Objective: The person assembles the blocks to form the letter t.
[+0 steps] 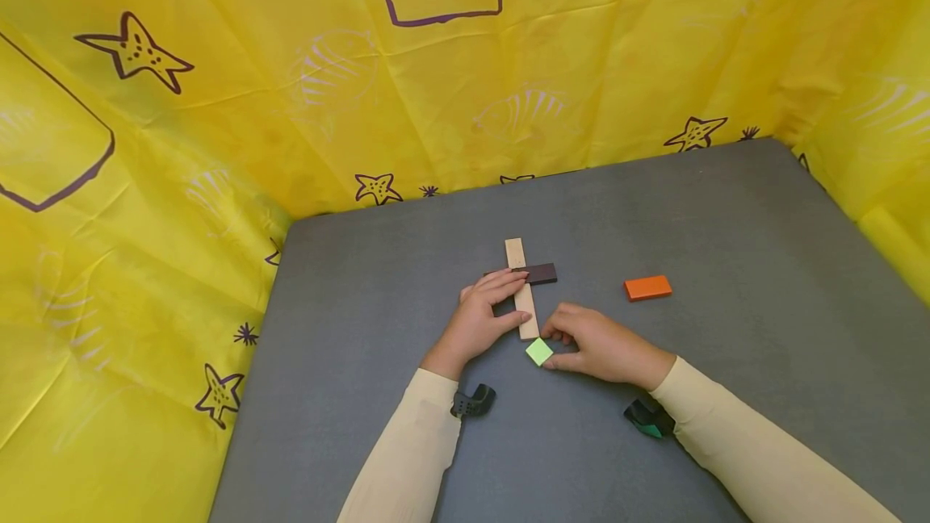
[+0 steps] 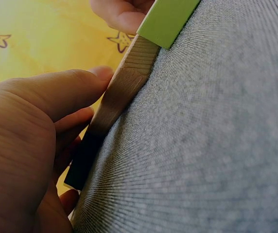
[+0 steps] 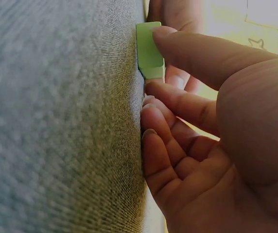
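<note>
Two light wooden blocks (image 1: 526,313) lie in a line on the grey table, and a dark brown block (image 1: 540,274) runs crosswise between their visible lengths. My left hand (image 1: 475,325) rests over these blocks, fingers stretched across the dark one and thumb at the near light block's edge. Part of the dark block is hidden under the fingers. At the near end of the line is a small lime-green block (image 1: 539,352), turned cornerwise. My right hand (image 1: 599,345) pinches it between thumb and forefinger; the thumb presses its side in the right wrist view. The other fingers curl against the tabletop.
An orange block (image 1: 648,288) lies by itself right of the hands. The grey tabletop (image 1: 363,305) is bordered at the back and sides by a yellow cloth (image 1: 436,103) with sea-creature drawings. Each sleeve has a dark band device at the wrist.
</note>
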The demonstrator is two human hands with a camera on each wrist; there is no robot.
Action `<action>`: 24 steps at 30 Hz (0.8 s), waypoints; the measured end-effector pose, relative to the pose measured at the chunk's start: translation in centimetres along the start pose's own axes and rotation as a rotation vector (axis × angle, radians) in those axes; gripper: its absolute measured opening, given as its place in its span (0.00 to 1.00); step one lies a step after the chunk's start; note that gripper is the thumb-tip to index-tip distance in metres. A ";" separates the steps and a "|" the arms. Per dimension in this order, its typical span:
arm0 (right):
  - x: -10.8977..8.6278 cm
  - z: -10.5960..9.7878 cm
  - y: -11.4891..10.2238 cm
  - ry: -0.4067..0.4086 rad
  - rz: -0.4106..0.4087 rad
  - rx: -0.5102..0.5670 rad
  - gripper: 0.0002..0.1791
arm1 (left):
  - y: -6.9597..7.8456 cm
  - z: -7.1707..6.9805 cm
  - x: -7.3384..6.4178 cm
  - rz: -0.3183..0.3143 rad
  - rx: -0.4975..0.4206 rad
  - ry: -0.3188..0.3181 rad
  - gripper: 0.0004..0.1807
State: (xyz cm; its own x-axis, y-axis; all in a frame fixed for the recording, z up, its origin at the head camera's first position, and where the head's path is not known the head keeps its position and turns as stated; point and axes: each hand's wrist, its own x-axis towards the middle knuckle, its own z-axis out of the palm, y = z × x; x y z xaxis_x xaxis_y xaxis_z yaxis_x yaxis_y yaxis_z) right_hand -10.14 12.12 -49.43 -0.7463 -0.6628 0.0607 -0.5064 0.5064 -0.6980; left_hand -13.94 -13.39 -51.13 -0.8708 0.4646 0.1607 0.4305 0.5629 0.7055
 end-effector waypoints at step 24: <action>-0.1 -0.1 0.7 -0.015 -0.042 0.020 0.12 | 0.1 0.1 0.0 -0.007 0.000 -0.003 0.33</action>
State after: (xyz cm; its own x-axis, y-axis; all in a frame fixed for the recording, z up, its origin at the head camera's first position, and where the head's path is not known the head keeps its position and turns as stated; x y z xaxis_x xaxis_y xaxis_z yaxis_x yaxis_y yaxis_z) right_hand -10.45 12.61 -49.81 -0.7181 -0.6913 0.0796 -0.5282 0.4670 -0.7091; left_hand -13.93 -13.28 -51.13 -0.8732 0.4624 0.1539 0.4244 0.5663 0.7065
